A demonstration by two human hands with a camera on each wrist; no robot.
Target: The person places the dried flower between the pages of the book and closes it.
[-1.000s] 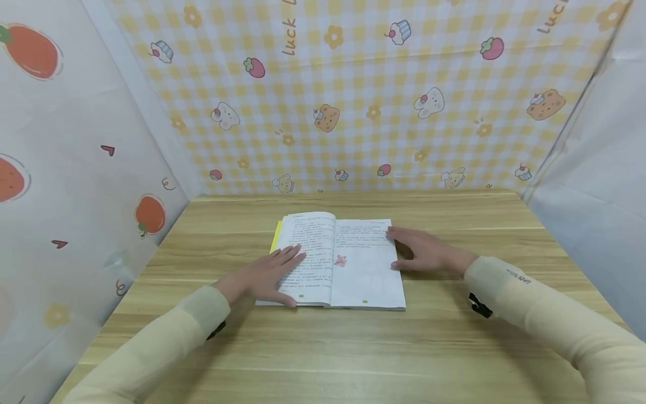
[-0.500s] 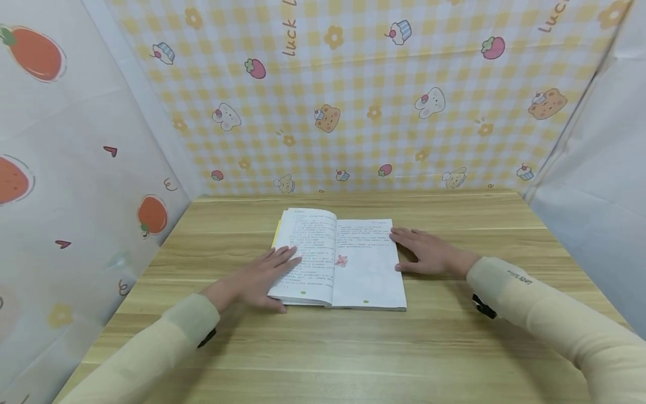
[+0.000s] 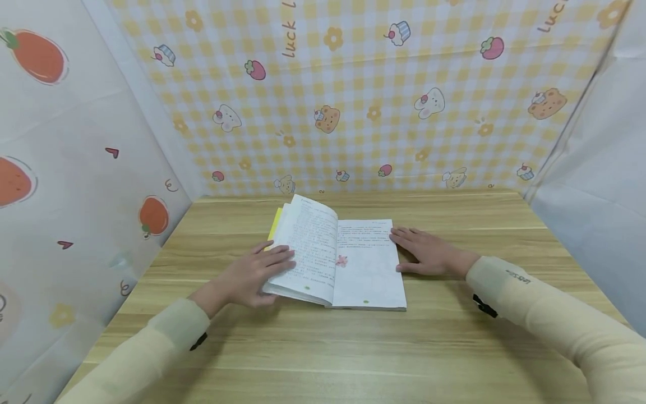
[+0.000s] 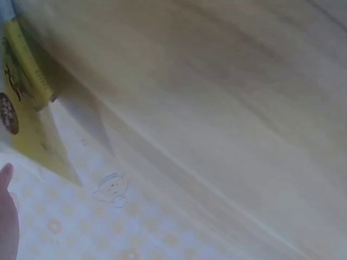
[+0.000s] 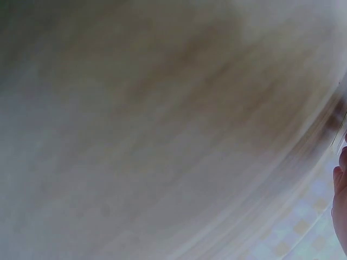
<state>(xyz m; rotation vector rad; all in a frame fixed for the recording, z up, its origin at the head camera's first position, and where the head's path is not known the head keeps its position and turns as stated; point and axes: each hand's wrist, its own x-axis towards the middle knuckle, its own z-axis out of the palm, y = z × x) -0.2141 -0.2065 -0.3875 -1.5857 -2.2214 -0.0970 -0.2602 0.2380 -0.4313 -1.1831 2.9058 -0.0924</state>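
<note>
An open book (image 3: 370, 275) lies on the table, with printed text on both pages and a small pink flower picture near the spine. My left hand (image 3: 247, 278) grips the left half of the book at its outer edge, fingers on the page and thumb low by the bottom corner. That half is raised and tilted off the table. In the left wrist view the yellow cover (image 4: 35, 122) shows lifted, with part of my hand (image 4: 7, 216) at the edge. My right hand (image 3: 426, 252) rests at the right page's outer edge, fingers extended.
The wood-grain table (image 3: 323, 359) spreads around the book. A yellow checked cloth wall (image 3: 353, 146) with cartoon prints stands at the back. White side panels rise at left and right, the left panel (image 3: 96, 185) printed with fruit.
My left hand has shifted slightly left and gone from lying on the left page to gripping its edge. The left half of the book has risen. The right hand has hardly moved.
</note>
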